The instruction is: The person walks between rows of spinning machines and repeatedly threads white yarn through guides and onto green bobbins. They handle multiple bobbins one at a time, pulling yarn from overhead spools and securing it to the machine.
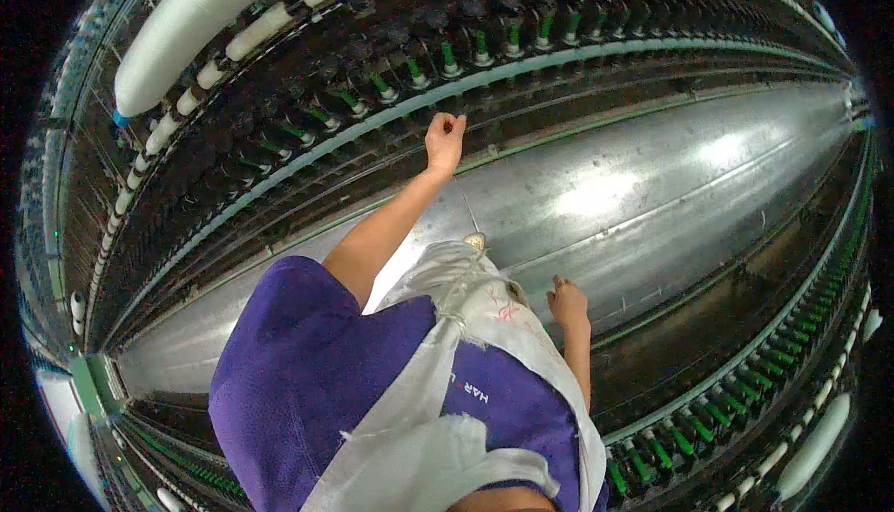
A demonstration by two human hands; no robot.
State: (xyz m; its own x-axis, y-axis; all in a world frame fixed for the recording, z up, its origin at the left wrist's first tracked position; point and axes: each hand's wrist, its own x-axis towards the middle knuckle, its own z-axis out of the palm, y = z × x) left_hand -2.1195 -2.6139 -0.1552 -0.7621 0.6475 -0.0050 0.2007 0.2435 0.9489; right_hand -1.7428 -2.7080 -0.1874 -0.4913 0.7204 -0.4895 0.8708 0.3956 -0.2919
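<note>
My left hand [445,144] is stretched out toward the spinning frame on the far left side. Its thumb and forefinger are pinched together; whatever they hold, if anything, is too small to make out. Just beyond it runs a pale metal rail [424,100], with a row of green bobbins [449,54] upright on spindles behind. My right hand [566,302] hangs low over the aisle beside my apron [494,302], its fingers partly extended and apart, with nothing seen in it.
A second machine with green bobbins [705,425] lines the right side of the aisle. A large white roving package [196,32] hangs at upper left, beside a row of white rollers [259,32]. The shiny grey floor [652,177] runs between both machines. A green machine end [96,382] stands at lower left.
</note>
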